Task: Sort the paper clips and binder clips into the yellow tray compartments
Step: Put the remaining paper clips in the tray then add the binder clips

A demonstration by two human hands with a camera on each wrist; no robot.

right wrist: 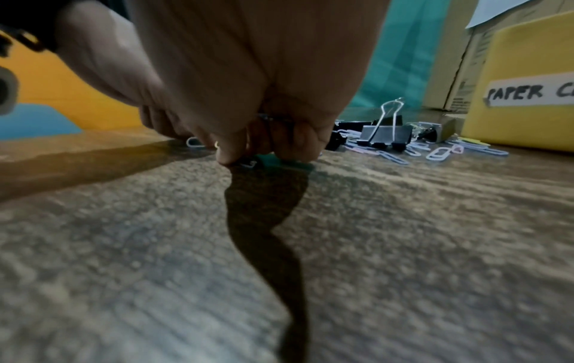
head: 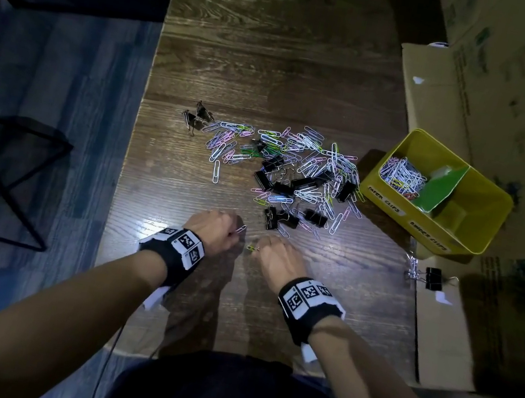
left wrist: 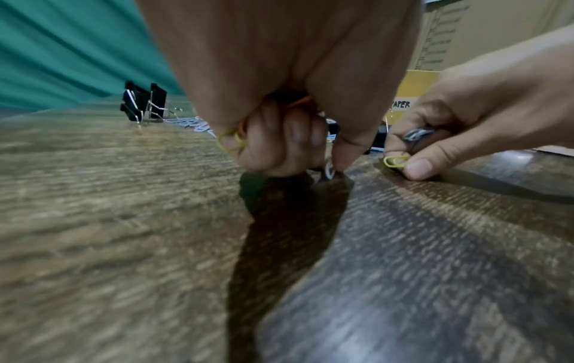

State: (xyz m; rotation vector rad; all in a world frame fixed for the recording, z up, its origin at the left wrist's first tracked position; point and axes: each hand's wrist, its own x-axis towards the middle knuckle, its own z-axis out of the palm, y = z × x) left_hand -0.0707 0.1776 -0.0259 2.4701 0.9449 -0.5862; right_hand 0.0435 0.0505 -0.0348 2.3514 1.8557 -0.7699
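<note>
Left hand (left wrist: 279,137) grips yellow-green clips (left wrist: 228,142) | head view hides them; right hand (left wrist: 434,147) pinches another (left wrist: 395,161)

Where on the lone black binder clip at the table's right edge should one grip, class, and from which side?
Pinch the black binder clip across its black body from above: it lies apart from the pile, and its wire handles look too thin and loose for a firm hold.

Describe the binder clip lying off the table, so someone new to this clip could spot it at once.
Start at the yellow tray on the right side of the table. Just nearer the person from it, a flat cardboard box lies beside the table edge. The black binder clip sits on the box's far end, alone, next to a few silver clips, away from the pile in the table's middle.
</note>
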